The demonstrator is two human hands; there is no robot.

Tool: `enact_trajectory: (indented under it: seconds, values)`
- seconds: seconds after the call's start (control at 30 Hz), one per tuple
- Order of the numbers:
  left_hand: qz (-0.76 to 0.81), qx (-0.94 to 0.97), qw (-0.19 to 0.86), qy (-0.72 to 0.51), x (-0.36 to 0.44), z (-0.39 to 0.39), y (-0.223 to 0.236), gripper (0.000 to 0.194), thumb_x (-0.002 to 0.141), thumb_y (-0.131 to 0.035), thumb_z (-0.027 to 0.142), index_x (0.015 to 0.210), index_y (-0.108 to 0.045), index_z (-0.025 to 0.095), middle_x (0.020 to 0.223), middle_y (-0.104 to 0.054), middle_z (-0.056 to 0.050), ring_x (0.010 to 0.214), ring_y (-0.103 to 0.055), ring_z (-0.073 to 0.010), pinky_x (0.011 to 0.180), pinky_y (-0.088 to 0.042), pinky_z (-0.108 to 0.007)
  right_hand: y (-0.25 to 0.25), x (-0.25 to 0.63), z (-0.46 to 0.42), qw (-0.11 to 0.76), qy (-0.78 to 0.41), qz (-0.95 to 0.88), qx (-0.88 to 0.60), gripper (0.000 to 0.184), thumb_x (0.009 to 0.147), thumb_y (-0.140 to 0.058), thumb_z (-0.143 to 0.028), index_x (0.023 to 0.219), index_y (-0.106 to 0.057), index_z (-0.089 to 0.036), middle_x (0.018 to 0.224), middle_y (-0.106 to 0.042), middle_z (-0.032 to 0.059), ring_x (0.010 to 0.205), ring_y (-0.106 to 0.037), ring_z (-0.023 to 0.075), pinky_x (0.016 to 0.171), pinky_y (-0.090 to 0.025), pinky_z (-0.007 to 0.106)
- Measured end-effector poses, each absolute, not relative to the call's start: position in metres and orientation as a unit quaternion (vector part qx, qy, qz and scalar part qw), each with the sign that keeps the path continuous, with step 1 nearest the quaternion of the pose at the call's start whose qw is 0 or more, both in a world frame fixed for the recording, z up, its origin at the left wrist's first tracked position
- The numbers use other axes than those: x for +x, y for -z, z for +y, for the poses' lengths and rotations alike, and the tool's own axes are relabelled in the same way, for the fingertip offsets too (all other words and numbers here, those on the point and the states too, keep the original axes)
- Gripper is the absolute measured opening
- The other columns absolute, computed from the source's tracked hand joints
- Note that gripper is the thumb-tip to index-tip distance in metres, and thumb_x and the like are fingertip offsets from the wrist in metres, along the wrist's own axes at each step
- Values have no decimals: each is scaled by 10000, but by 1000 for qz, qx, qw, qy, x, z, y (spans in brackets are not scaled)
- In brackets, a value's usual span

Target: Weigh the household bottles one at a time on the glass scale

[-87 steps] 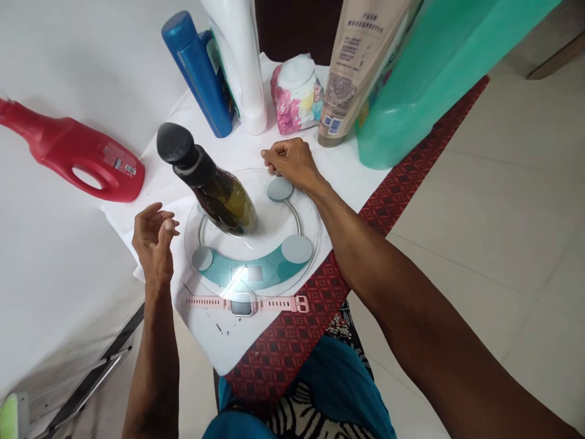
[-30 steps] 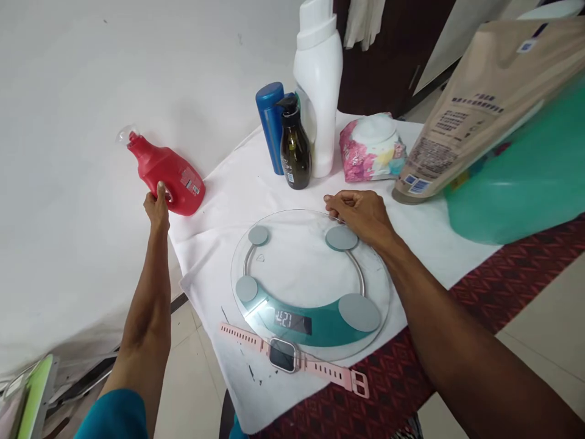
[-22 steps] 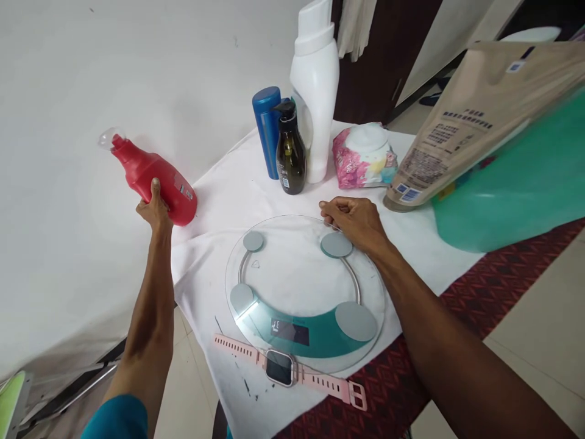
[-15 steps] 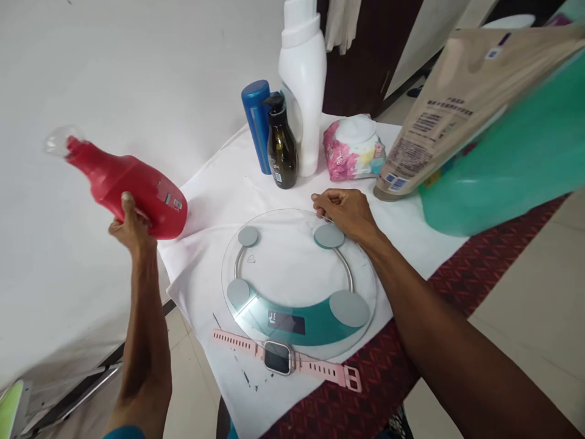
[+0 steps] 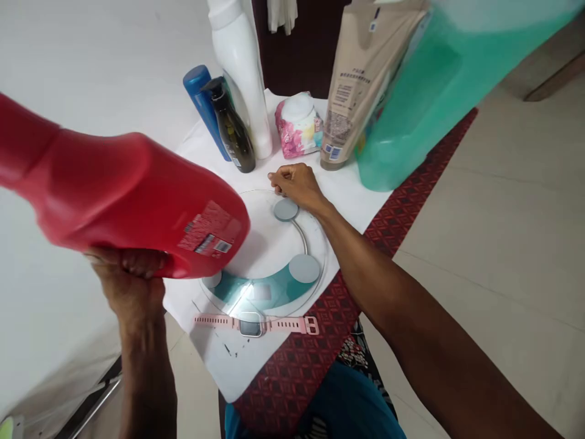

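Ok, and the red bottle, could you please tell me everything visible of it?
The red bottle looks like smooth, slightly glossy plastic, with a pale printed label near its base. It is tilted, neck to the left and cut off by the picture's edge. The left hand grips its underside. It partly hides the scale.

Left arm: the left forearm [image 5: 148, 390] rises almost vertically from the bottom edge of the view. The left wrist [image 5: 141, 320] is roughly in line with it. The left hand [image 5: 130, 280] is raised, with its fingers [image 5: 144, 261] curled in a closed grip; the thumb is not clearly visible.

Right arm: the right forearm [image 5: 379, 286] extends diagonally from the lower right corner toward the upper centre. The right hand [image 5: 297, 183] is held low, back side up, fingers bent inward and tips directed left. Both hands are bare and well apart.
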State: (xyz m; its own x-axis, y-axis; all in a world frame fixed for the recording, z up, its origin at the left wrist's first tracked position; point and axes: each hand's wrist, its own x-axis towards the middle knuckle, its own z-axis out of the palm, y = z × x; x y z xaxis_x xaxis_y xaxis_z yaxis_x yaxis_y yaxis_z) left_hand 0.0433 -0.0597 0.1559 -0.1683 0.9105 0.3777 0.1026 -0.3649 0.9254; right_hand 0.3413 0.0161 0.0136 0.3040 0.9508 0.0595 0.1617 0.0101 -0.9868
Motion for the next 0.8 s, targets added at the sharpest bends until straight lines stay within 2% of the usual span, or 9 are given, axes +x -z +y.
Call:
enact_trajectory:
  seconds: [0.1,0.3,0.4,0.53,0.6,0.67,0.73,0.8]
  values:
    - [477,536,371,-589,75,-70,-147,1086,586,-972,905,527,-158,188,479,-97,43,398,-124,-75,420,-74,-302,-14,342,16,536,-359,-471,-602,346,1012,-749,-353,706,-690,-200,623,-682,1,634,-659,141,696,-524,270]
    - [506,541,370,-560,98,-77,-131,906,624,-933,680,508,-173,201,485,-125,35,444,-132,-91,471,-182,-314,-20,343,12,527,-334,-496,-604,357,1025,-696,-311,679,-675,-221,626,-676,-5,686,-695,167,793,-532,302]
    - [516,558,345,-551,96,-77,-125,863,645,-874,709,515,-178,215,490,-125,28,451,-133,-108,474,-201,-329,-21,344,12,522,-332,-497,-609,365,1027,-691,-307,673,-662,-227,624,-669,-3,691,-696,177,810,-538,317]
    - [505,591,331,-534,91,-82,-121,923,679,-815,890,537,-185,231,504,-112,31,450,-128,-122,459,-223,-345,-19,344,14,526,-336,-499,-601,353,1035,-686,-318,694,-669,-225,644,-672,6,682,-694,186,824,-556,339]
    - [507,606,334,-514,82,-82,-121,923,699,-744,1016,522,-261,251,495,-179,19,438,-212,-147,460,-295,-366,-18,344,13,529,-336,-498,-600,356,1037,-685,-320,695,-667,-223,662,-678,15,696,-705,195,842,-566,354]
    - [513,620,310,-507,67,-75,-121,888,740,-595,1119,543,-392,278,513,-326,-17,471,-397,-210,498,-427,-412,-17,344,13,528,-337,-495,-602,350,1036,-693,-316,700,-670,-220,679,-684,23,724,-719,204,861,-572,364]
    - [516,622,258,-530,46,-59,-119,869,807,-421,1144,647,-529,297,603,-488,-55,608,-589,-285,593,-555,-465,-16,343,13,527,-335,-496,-603,345,1037,-702,-313,707,-674,-217,687,-688,27,748,-724,204,878,-575,365]
    - [524,604,214,-561,24,-38,-113,845,882,-324,1096,779,-600,305,704,-576,-65,748,-679,-311,686,-621,-479,-15,343,13,526,-328,-500,-605,343,1040,-701,-311,711,-673,-218,675,-680,24,753,-712,195,885,-577,357]
